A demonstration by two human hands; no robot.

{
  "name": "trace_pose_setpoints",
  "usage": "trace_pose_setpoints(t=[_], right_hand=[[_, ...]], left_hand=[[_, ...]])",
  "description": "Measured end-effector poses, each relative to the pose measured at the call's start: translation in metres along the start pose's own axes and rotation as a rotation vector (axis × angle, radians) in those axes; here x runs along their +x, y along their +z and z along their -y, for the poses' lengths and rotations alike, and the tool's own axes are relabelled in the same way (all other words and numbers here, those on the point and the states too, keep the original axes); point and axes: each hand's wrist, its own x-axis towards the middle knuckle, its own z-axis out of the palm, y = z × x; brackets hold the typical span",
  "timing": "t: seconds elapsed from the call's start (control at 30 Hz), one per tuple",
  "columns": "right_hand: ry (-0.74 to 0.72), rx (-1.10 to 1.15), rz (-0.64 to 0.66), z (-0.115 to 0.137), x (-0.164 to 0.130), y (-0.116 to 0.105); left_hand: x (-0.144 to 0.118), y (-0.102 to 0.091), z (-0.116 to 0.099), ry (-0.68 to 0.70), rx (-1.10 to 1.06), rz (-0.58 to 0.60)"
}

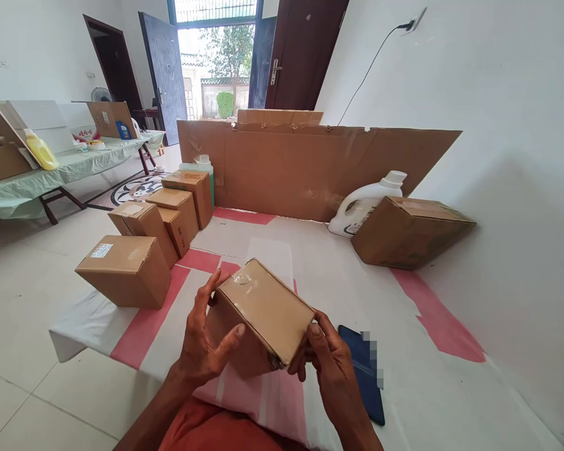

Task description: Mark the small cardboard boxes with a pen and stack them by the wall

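Item: box point(263, 313), taped, tilted, held above floor sheet point(338, 275) btw both hands. Left hand point(202, 344) spread on side; right hand point(326, 360) pinching lower corner. Risk: light corner grip, box may slip onto phone point(364, 376) just beside.

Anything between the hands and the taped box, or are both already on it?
Nothing visible is in the way. Both hands are on the taped box: the left hand grips its left side, the right hand holds its lower right corner. The dark phone lies on the sheet beside the right hand, clear of the box.
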Motion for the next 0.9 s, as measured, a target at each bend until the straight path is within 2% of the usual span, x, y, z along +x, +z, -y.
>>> trace_pose_setpoints(t=[0.1,0.23,0.33,0.43,0.5,0.53,0.7,0.8,0.9], right_hand=[[-0.030,0.034,0.055,-0.008,0.007,-0.001],[-0.085,-0.055,0.071,-0.015,0.012,0.002],[-0.126,-0.176,0.031,-0.019,0.013,0.007],[-0.181,-0.400,-0.093,-0.023,0.020,0.013],[-0.217,-0.406,-0.122,-0.019,0.027,0.017],[-0.217,-0.367,-0.094,-0.016,0.030,0.018],[-0.104,-0.210,0.145,0.015,0.024,0.017],[-0.002,-0.183,0.186,0.020,0.010,0.012],[0.144,-0.201,0.199,0.012,-0.002,0.007]], left_hand=[[0.003,0.000,0.014,-0.074,-0.018,-0.030],[0.002,-0.004,0.023,-0.153,-0.015,-0.082],[0.001,-0.006,0.026,-0.171,0.031,-0.097],[0.006,-0.004,0.028,-0.162,0.084,-0.118],[0.013,-0.002,0.027,-0.136,0.111,-0.135],[0.016,-0.002,0.025,-0.116,0.127,-0.142],[0.025,-0.011,-0.002,-0.041,0.262,-0.165],[0.016,-0.016,-0.014,-0.105,0.314,-0.107],[0.004,-0.014,-0.018,-0.200,0.302,-0.031]])
